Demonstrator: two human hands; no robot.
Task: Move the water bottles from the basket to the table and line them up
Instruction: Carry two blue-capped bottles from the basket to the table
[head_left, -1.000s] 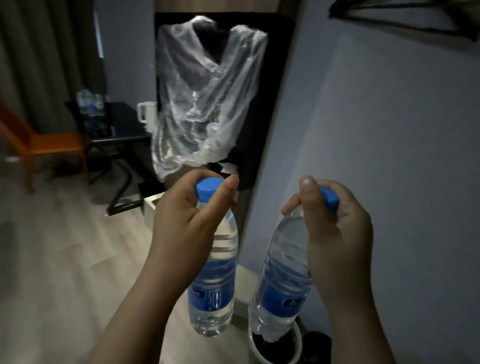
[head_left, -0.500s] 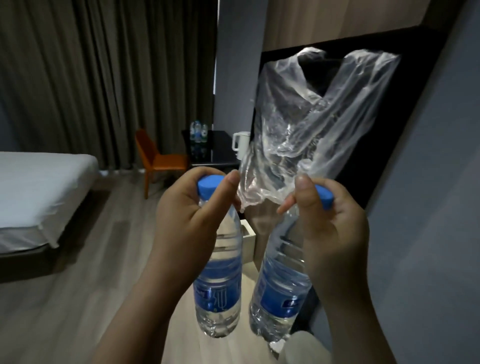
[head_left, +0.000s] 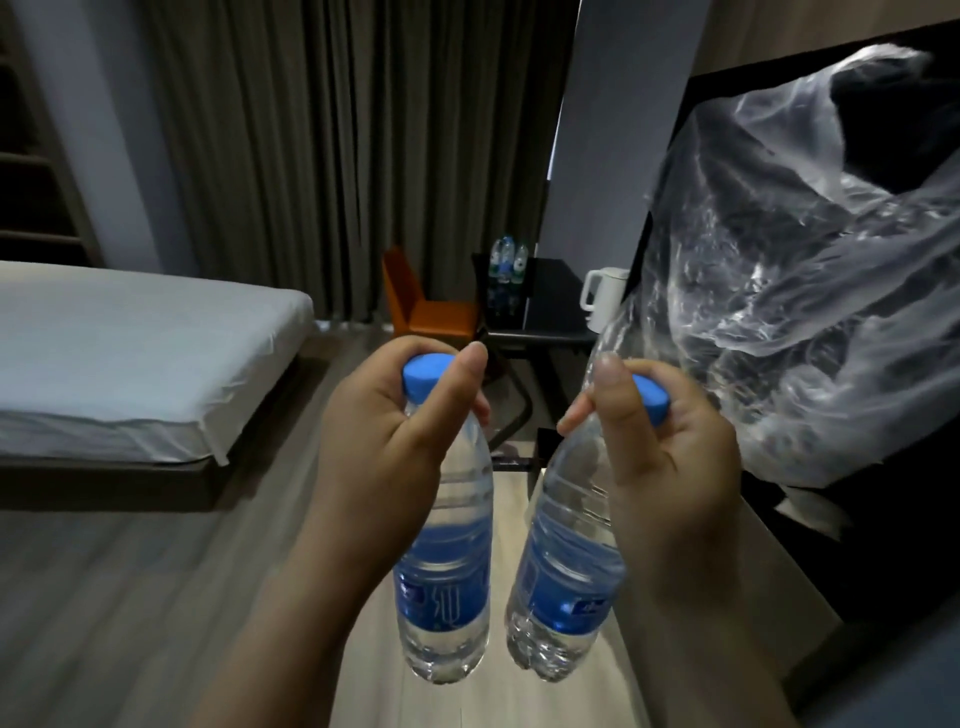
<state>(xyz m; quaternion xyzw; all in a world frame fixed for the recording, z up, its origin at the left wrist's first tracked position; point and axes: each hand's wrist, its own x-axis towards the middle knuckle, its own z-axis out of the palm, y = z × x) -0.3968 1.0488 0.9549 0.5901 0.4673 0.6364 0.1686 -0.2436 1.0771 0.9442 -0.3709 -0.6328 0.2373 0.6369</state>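
Note:
I carry two clear water bottles with blue caps and blue labels, hanging above the floor. My left hand (head_left: 387, 431) grips the neck of the left bottle (head_left: 447, 597) just under its cap. My right hand (head_left: 670, 467) holds the right bottle (head_left: 566, 587) by its neck, tilted slightly. Far ahead stands a dark table (head_left: 550, 332) with several more water bottles (head_left: 506, 265) grouped at its back left. The basket is out of view.
A white kettle (head_left: 602, 299) sits on the table's right side. An orange chair (head_left: 426, 312) stands left of the table. A bed (head_left: 130, 353) fills the left. Crumpled clear plastic (head_left: 810, 291) hangs at the right. Wooden floor runs between bed and table.
The view has swung left and lifted: the bed and curtain have come into sight, and the basket below has dropped out of view. Both hands keep their grip on the bottles.

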